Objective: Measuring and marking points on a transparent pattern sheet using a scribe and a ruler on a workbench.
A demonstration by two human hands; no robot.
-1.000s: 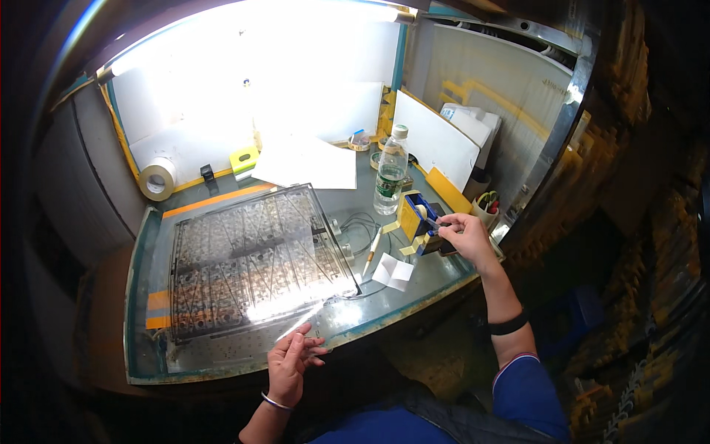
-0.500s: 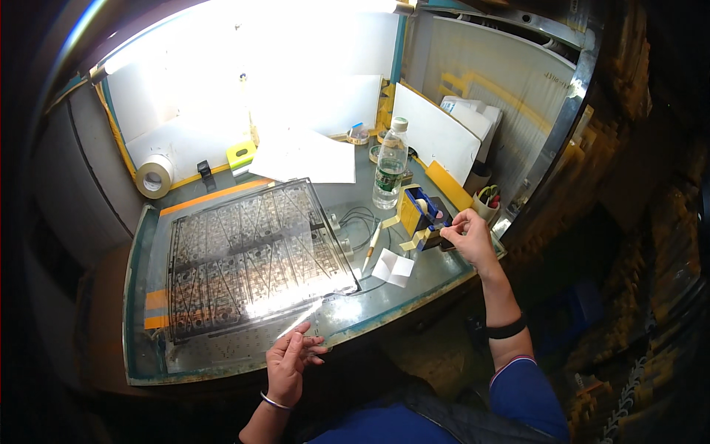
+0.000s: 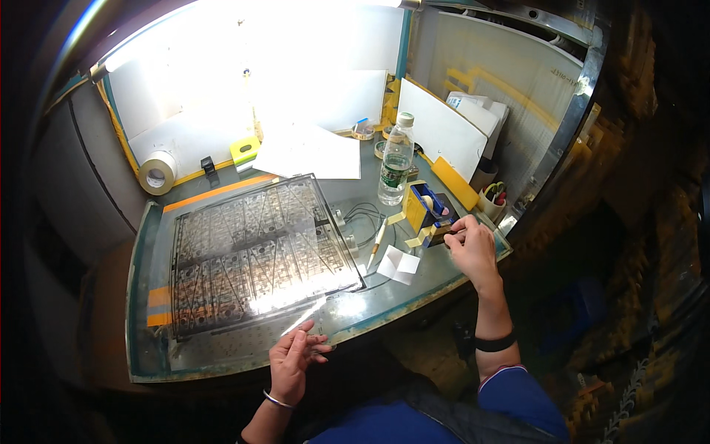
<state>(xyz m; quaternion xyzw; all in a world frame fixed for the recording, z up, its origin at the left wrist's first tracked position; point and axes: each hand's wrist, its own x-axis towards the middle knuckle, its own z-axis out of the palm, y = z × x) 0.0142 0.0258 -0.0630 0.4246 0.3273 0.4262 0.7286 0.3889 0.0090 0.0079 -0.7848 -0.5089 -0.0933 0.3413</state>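
My right hand [image 3: 473,248] is at the right side of a blue and yellow tape dispenser [image 3: 423,209], thumb and fingertips pinched together beside its front end. What lies between those fingertips is too small to make out. Pieces of yellowish tape [image 3: 414,242] stick out from the dispenser. At the table's front edge is my left hand [image 3: 291,362], its thumb and forefinger pinched, the other fingers loosely apart. A bright, narrow streak [image 3: 305,314] meets its fingertips; whether this is a clear strip or a reflection I cannot tell. Beyond lies a dark-patterned transparent film [image 3: 251,255] on the glass-topped table [image 3: 336,322].
A water bottle [image 3: 396,163] stands behind the dispenser. A craft knife or pen [image 3: 378,240] and a creased white paper [image 3: 398,265] lie left of my right hand. Cables [image 3: 361,213] curl beside the film. A tape roll [image 3: 157,173] and white sheets [image 3: 314,152] are farther back.
The view has shifted slightly. My right hand stays by the dispenser, its wrist and forearm turned a little. My left hand keeps its pinch at the table edge.
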